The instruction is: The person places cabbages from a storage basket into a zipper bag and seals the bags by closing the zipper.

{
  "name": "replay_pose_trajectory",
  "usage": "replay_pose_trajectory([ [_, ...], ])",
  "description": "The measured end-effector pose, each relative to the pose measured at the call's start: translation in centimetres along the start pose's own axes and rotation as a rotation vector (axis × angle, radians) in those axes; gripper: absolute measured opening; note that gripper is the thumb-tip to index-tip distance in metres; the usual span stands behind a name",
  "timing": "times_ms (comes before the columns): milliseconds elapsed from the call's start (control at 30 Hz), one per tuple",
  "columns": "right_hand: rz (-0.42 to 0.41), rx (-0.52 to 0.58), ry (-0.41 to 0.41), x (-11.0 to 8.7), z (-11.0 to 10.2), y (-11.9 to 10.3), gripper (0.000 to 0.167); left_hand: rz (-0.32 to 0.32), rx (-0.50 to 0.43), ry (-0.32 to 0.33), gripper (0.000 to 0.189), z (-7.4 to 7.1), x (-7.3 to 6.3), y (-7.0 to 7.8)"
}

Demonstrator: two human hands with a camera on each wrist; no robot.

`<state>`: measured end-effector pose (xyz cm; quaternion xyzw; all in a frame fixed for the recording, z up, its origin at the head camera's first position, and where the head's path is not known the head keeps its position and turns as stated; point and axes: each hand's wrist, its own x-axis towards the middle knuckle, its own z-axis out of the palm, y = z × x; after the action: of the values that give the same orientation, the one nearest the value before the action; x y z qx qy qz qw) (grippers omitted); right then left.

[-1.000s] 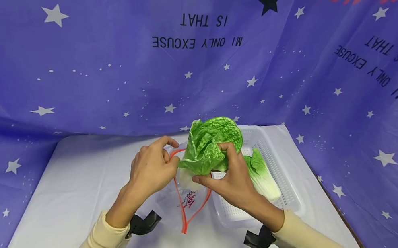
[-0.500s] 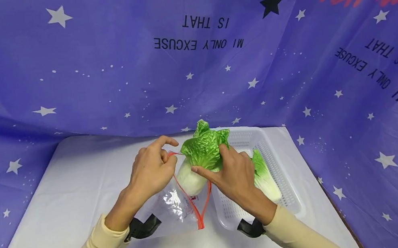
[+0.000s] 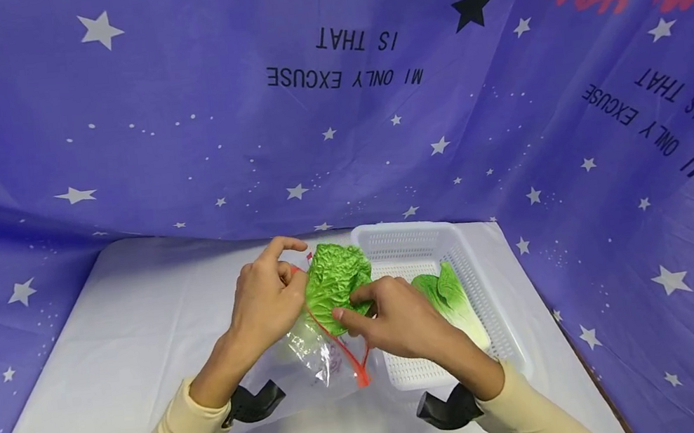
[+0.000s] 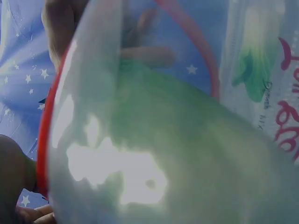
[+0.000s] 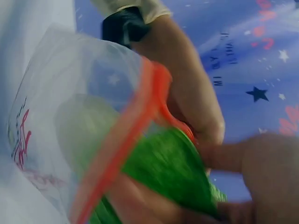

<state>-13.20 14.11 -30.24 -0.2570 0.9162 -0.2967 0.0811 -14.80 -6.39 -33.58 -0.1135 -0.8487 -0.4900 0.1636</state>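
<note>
My left hand pinches the bag at the far end of its red edge, while my right hand grips the cabbage by its leaves, thumb on the near side. The cabbage lies tilted in the bag's mouth, its white end inside the clear plastic and most of its leaves outside. I think the leaves are the likeliest trouble: they spread wide, so if I pushed straight in they could catch on the red edge, fold back or drag the mouth shut. Only my left hand seems to hold the bag, and its near corner hangs unheld, so a hard push might tear the edge from my pinch or slide the whole bag over the table. Letting go of the leaves too soon could let the cabbage tip back out, perhaps towards the basket just beside, where the other cabbage lies. I cannot tell exactly where all my right fingertips sit among the leaves
</note>
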Motion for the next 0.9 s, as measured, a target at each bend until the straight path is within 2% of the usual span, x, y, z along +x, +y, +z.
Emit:
replay_pose_trajectory([
  [133,-0.003,0.224,-0.298,-0.3,-0.6,0.1,0.022,0.026,-0.027,0.016,0.037,-0.3,-0.1,-0.1],
  [200,0.000,0.248,-0.382,-0.5,-1.1,0.2,0.033,0.039,-0.043,0.024,0.036,-0.4,-0.1,-0.1],
  [267,-0.002,0.244,-0.408,-0.7,-1.7,0.2,0.043,0.051,-0.061,0.029,0.036,-0.5,-0.1,0.0],
  [367,-0.033,0.203,-0.330,-0.9,-2.6,0.3,0.042,0.064,-0.089,0.035,0.038,-0.6,-0.1,0.0],
  [433,-0.032,0.156,-0.208,-0.9,-3.1,0.5,0.035,0.072,-0.099,0.036,0.039,-0.6,-0.2,0.0],
  [533,-0.022,0.020,0.014,-0.5,-3.1,1.4,0.023,0.069,-0.097,0.044,0.040,-0.6,-0.2,-0.1],
  [600,0.011,-0.091,0.106,-0.2,-2.5,2.1,0.022,0.063,-0.089,0.049,0.039,-0.6,-0.2,-0.2],
  [667,0.037,-0.168,0.128,0.1,-1.4,2.9,0.025,0.057,-0.084,0.054,0.039,-0.7,-0.3,-0.2],
  [767,0.058,-0.232,0.077,0.2,0.2,3.7,0.029,0.063,-0.081,0.056,0.039,-0.9,-0.2,-0.2],
  [900,0.025,-0.247,0.033,0.6,1.9,5.1,0.015,0.066,-0.098,0.057,0.039,-1.2,-0.3,-0.4],
])
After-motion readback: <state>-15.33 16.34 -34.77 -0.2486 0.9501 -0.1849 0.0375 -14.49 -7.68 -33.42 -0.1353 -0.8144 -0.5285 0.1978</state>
